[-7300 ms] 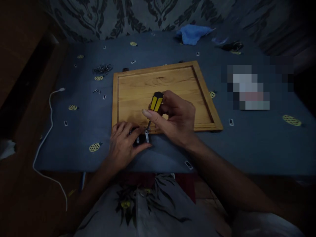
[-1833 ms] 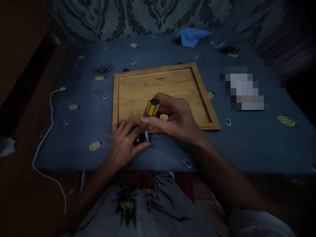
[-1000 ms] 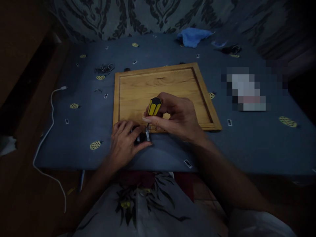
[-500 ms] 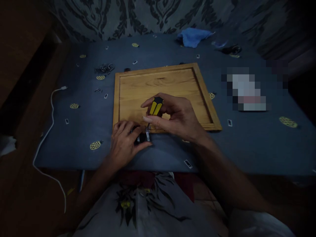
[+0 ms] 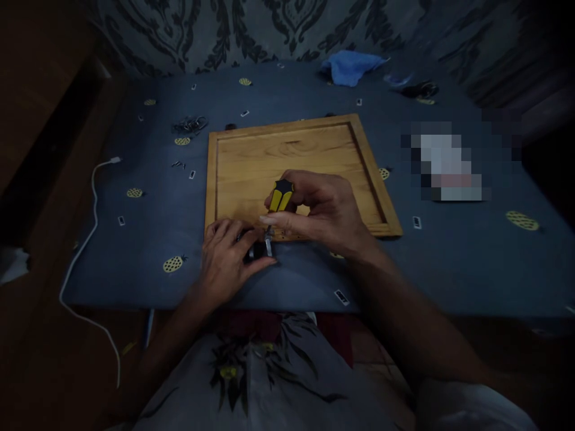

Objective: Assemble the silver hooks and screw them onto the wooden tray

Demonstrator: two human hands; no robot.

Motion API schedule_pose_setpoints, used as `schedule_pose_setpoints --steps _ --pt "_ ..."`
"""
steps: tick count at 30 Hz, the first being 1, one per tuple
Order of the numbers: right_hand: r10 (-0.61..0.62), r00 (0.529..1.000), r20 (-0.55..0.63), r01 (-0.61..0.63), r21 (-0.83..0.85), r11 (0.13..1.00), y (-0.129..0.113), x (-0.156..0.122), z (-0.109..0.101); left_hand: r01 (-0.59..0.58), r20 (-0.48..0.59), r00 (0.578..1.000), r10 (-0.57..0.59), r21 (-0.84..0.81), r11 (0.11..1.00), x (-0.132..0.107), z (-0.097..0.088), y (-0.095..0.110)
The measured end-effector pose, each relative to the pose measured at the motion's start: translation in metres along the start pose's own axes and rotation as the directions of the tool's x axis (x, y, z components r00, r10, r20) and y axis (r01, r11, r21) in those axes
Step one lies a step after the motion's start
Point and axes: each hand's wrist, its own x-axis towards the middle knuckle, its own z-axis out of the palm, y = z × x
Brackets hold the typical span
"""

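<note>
My right hand (image 5: pixel 326 215) is closed around a screwdriver with a yellow and black handle (image 5: pixel 280 196), held nearly upright with its tip pointing down. The tip meets a small dark metal part (image 5: pixel 260 250) at the near edge of a wooden board (image 5: pixel 291 155). My left hand (image 5: pixel 224 260) pinches that small part against the blue tablecloth (image 5: pixel 449 263), fingers curled round it. Most of the part is hidden under my fingers.
A pile of small metal pieces (image 5: pixel 188 124) lies at the back left, with loose bits (image 5: pixel 178 164) near it. A blue cloth (image 5: pixel 353 64) sits at the far edge, a dark object (image 5: pixel 417 90) beside it. A white cable (image 5: pixel 92 197) runs off the table's left side.
My right hand's fingers have shifted round the screwdriver handle, which has turned and tilted slightly. My left hand and the small part have stayed in place.
</note>
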Motion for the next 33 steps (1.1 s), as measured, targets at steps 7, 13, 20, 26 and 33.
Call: schedule_pose_setpoints --steps 7,13,20,26,33 --pt "-0.087 0.993 -0.079 0.085 -0.029 0.996 0.001 0.002 0.006 -0.018 -0.023 1.000 0.018 0.029 0.999 0.000 0.000 0.000" --pt "-0.053 0.992 -0.113 0.045 -0.068 0.997 -0.004 0.000 0.010 -0.016 -0.018 1.000 0.017 0.008 1.000 0.001 0.000 0.000" --pt "0.041 0.936 -0.350 -0.042 0.005 0.999 -0.007 -0.002 0.009 -0.016 0.001 1.000 0.016 -0.019 1.000 0.002 -0.002 0.002" --pt "0.031 0.967 -0.253 -0.038 -0.023 0.999 -0.005 -0.001 0.011 0.001 0.002 1.000 0.000 -0.010 1.000 0.001 -0.001 0.001" --pt "0.051 0.972 -0.231 -0.065 -0.054 0.996 -0.004 -0.001 0.012 0.013 0.018 1.000 -0.013 -0.023 1.000 0.001 -0.002 0.001"
